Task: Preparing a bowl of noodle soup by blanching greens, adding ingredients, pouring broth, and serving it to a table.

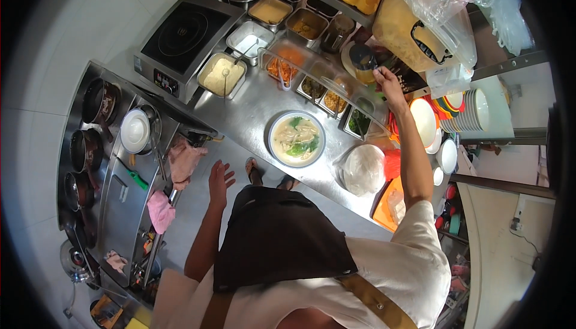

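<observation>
On the steel counter [252, 108] before me stands a white bowl [295, 139] of pale soup with leafy greens. My right hand [388, 85] is stretched out past the topping trays and grips the handle of a clear jug or cup [363, 59] with a dark rim; yellowish liquid seems to show at it. My left hand [220, 180] hangs over the floor at the counter's near edge, fingers spread, with nothing in it. Between the bowl and the jug, under a clear cover [328, 84], are trays of shredded orange food [283, 70], yellow bits [334, 102] and chopped greens [358, 123].
An induction cooker [182, 30] stands at upper left, beside steel containers of pale powder [222, 76] and white contents [250, 40]. Plastic-wrapped bowls [363, 170] and an orange board [389, 203] lie right of the soup. Stacked plates [472, 111] stand farther right. Pans [85, 149] rest on the left bench.
</observation>
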A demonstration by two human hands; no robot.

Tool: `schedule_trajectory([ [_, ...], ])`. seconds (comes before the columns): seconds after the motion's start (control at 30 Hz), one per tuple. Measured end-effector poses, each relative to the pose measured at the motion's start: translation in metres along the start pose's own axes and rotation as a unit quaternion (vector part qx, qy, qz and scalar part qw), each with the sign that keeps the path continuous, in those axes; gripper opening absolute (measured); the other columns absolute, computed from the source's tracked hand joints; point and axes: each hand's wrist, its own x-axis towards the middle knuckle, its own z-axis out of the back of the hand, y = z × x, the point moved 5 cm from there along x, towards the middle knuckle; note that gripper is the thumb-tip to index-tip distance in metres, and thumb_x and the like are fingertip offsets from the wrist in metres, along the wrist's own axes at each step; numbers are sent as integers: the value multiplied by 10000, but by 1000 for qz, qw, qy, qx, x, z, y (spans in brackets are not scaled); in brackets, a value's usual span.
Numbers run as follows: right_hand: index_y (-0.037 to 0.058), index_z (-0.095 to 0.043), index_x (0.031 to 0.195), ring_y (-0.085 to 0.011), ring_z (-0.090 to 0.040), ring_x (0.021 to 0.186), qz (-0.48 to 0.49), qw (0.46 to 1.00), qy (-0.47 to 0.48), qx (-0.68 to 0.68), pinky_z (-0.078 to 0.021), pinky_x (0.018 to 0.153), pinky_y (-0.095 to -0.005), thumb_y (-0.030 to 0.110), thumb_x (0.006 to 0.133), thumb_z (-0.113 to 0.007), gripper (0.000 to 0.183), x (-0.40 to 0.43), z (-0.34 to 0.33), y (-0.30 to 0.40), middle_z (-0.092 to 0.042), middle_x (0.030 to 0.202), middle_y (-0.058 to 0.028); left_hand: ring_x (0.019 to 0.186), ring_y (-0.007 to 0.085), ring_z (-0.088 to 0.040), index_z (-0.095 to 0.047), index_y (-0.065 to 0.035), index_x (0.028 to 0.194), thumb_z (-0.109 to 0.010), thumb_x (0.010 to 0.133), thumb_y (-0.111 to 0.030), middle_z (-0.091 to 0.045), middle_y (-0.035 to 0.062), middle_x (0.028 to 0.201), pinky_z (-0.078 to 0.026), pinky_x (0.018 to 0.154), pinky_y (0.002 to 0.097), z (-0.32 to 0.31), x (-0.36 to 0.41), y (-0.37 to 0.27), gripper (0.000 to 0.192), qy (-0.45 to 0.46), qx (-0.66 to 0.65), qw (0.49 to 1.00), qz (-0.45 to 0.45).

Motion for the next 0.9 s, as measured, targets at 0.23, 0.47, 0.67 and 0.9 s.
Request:
schedule_trajectory([
  [0.23,107,-494,805,-70,-420,607,-59,996,55,50,-368,572,-223,368,938,-549,298,-122,-9,108,-434,687,35,1087,273,-560,-317,-85,1405,-473,953,-416,-484,139,1322,-480,852,369,-26,36,-24,581,78,11,997,-17],
  [0.47,116,-580,736,-57,-447,510,-232,971,42,45,-358,463,-205,491,881,-581,402,-179,-45,88,-524,627,35,1099,298,-550,-304,-89,1409,-483,954,-402,-471,146,1334,-474,880,405,-11,58,16,580,99,4,995,20],
  [0.67,75,-616,718,-37,-412,480,-222,963,151,-34,-296,424,-196,379,911,-594,361,-195,-82,55,-515,601,35,979,253,-584,-316,-120,1407,-532,926,-409,-506,123,1282,-497,759,375,45,81,85,601,50,57,992,104],
  [0.9,40,-615,651,-58,-452,484,-204,957,171,-114,-315,443,-223,400,887,-628,430,-194,-115,48,-540,543,4,746,223,-589,-422,-109,1319,-559,881,-329,-575,64,954,-486,605,362,129,76,175,509,-9,135,970,201],
])
